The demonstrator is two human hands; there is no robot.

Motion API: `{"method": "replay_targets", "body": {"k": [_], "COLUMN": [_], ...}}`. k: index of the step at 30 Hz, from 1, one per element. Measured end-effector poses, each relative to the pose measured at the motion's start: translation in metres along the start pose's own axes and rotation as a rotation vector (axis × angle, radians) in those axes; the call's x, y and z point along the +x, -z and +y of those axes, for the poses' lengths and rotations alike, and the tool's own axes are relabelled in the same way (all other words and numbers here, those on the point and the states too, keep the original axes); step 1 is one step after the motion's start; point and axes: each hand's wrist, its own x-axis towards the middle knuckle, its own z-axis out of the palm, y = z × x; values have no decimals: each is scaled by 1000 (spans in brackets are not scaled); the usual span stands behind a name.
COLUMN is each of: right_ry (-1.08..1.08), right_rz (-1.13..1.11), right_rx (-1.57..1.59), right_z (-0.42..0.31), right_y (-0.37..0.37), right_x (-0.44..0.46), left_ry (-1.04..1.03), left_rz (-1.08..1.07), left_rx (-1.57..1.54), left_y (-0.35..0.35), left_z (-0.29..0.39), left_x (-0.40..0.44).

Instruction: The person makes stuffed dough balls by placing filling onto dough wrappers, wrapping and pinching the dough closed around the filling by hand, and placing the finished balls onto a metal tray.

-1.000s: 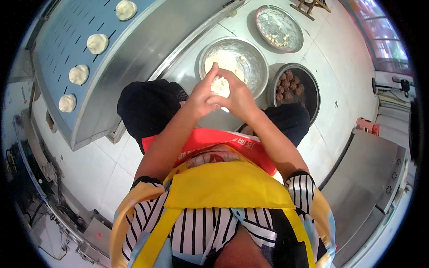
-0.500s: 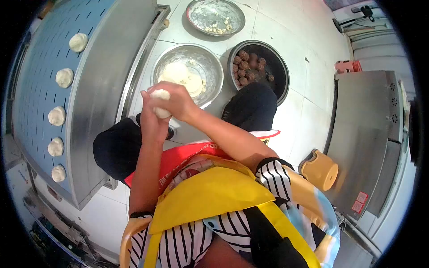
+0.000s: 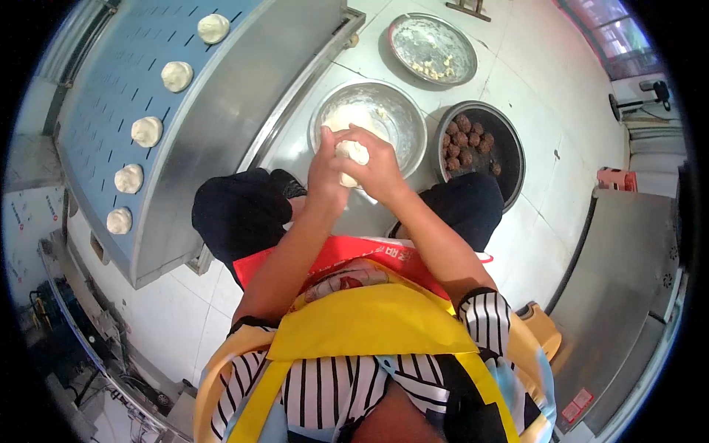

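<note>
A pale dough ball (image 3: 352,153) sits between my two hands, over the near edge of a steel bowl (image 3: 413,140) that holds flat pale dough. My left hand (image 3: 325,173) cups the ball from the left. Around its top and right side, my right hand (image 3: 377,166) wraps its fingers. To the right of the bowl, a dark round pan (image 3: 509,166) contains several brown balls (image 3: 459,139). Several shaped dough pieces (image 3: 147,131) rest in a row on the blue slotted surface (image 3: 111,88) at the left.
A floured round tray (image 3: 432,37) with dough scraps lies beyond the bowl. The steel side (image 3: 214,125) of the blue-topped unit rises at my left. At the right are a metal cabinet (image 3: 620,273) and a yellow stool (image 3: 543,331).
The view swung right and then back left. Both hands stay around the dough, and their fingers have shifted on it. The bowls and the row of dough pieces keep their places.
</note>
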Motion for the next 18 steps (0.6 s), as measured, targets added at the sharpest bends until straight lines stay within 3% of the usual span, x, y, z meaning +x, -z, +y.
{"method": "replay_targets", "body": {"k": [2,4,5,6,8,10,12,14,15,18], "right_ry": [48,-109,-212,-310,39,254,91,-149,-89,104], "right_rz": [-9,-123,-153,-184,-39,41,-84,-175,-119,35], "right_rx": [32,93,58,17,-82,-61,-4,-97,-143,-73], "right_z": [-5,-14,-19,-23,-14,-14,-27,-36,-36,-29], "right_y": [1,8,9,9,-1,-8,-1,3,-2,-13], "right_x": [-2,-4,-4,-2,0,-2,-7,-4,-5,-7], "left_ry": [80,216,93,57,-23,78,192,121,78,84], "left_rz": [-43,-107,-112,-82,-27,-133,-264,-179,-142,-207], "left_rx": [157,318,428,329,133,317,621,245,59,92], "left_y": [6,14,16,15,18,10,14,15,11,17], "left_z": [7,16,13,8,-3,20,41,15,12,16], "left_x": [-4,1,-5,-3,5,-9,-18,-18,-17,-24]}}
